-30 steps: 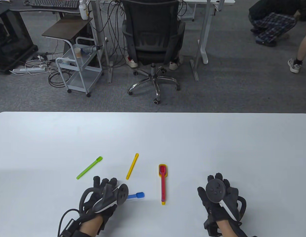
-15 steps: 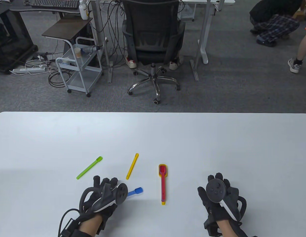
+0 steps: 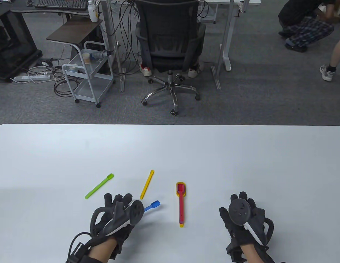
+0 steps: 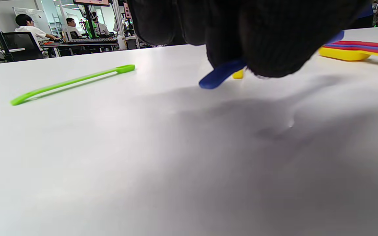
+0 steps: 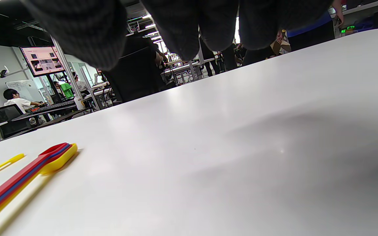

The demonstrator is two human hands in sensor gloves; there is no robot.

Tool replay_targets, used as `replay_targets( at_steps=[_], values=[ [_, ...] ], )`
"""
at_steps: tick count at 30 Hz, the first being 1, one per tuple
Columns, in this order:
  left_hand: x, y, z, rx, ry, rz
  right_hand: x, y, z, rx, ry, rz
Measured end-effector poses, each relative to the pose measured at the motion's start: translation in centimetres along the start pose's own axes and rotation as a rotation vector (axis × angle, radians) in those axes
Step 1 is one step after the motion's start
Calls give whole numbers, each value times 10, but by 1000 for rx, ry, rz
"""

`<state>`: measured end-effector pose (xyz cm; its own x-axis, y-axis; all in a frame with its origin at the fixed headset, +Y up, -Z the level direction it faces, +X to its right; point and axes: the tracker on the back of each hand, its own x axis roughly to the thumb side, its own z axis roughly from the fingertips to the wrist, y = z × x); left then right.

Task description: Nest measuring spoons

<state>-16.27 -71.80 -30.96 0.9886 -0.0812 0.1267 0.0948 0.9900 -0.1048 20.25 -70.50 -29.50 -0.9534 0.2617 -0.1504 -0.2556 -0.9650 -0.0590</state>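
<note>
Table view: white desk [image 3: 241, 153], matte, over grey carpet; black office chair [image 3: 170, 41], metal trolley [image 3: 87, 79] and cabling seen beyond. No legible writing.

Left hand [image 3: 117, 216] is closed on the handle of the blue spoon [image 3: 152, 206], bowl end raised and pointing away to its right. Green spoon [image 3: 99, 186] lies just beyond the hand to the left, small yellow spoon [image 3: 146, 184] just beyond to the right. Nested stack [image 3: 181, 204], red on top, lies between the hands.

Right hand [image 3: 245, 216] is laid flat on the desk, fingers spread, nothing held.

Left wrist view: blue handle pinched under gloved fingers [image 4: 267, 39].

Right wrist view: stack seen at left, monitor [image 5: 43, 60] text unreadable.
</note>
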Motion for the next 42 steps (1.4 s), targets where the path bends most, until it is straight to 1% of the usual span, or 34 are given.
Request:
replay_targets(
  at_steps=[17, 25, 33, 37, 42],
  values=[
    [30, 34, 1, 61, 114, 88, -1, -1, 1, 0, 3, -11],
    [56, 46, -3, 83, 175, 117, -1, -1, 1, 4, 9, -11],
    [89, 51, -12, 75, 223, 130, -2, -2, 1, 5, 10, -14],
    [108, 48, -17, 68, 244, 113, -2, -2, 1, 5, 11, -15],
    [123, 42, -23, 51, 287, 99, -2, -2, 1, 4, 9, -17]
  ],
)
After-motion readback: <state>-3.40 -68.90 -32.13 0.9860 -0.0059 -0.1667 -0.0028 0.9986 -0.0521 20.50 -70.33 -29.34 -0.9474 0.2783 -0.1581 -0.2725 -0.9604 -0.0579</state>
